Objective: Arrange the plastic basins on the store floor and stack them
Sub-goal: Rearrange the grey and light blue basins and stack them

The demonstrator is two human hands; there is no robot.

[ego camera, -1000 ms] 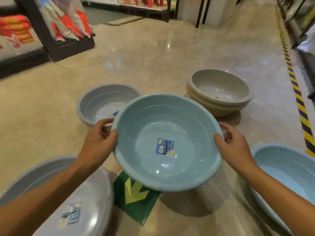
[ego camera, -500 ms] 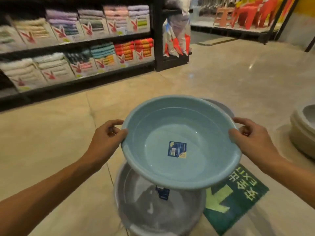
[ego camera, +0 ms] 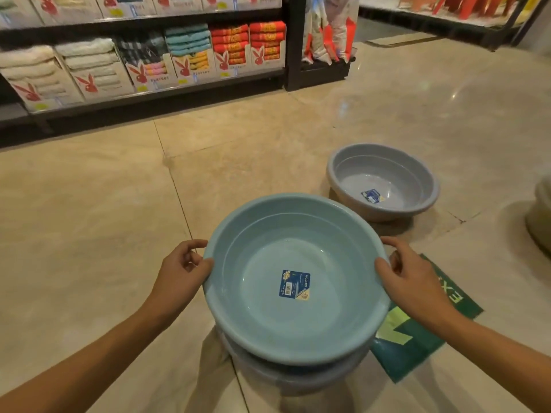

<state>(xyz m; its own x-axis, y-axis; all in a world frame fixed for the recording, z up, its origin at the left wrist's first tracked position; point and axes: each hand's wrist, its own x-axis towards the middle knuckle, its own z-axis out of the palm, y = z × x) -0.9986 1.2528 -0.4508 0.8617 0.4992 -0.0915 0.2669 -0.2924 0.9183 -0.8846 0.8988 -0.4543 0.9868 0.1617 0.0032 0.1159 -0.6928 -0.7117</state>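
Left hand, right hand — round glossy blue basin between

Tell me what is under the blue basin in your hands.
A grey basin, only its rim and wall showing below the blue basin. Its inside is covered.

Glossy beige floor tiles under a grey basin, a nested basin stack and a green arrow sticker.

You stand on a glossy beige tiled floor with a green exit sticker. Ahead, black shelving holds boxed towels; light glints off the tiles.
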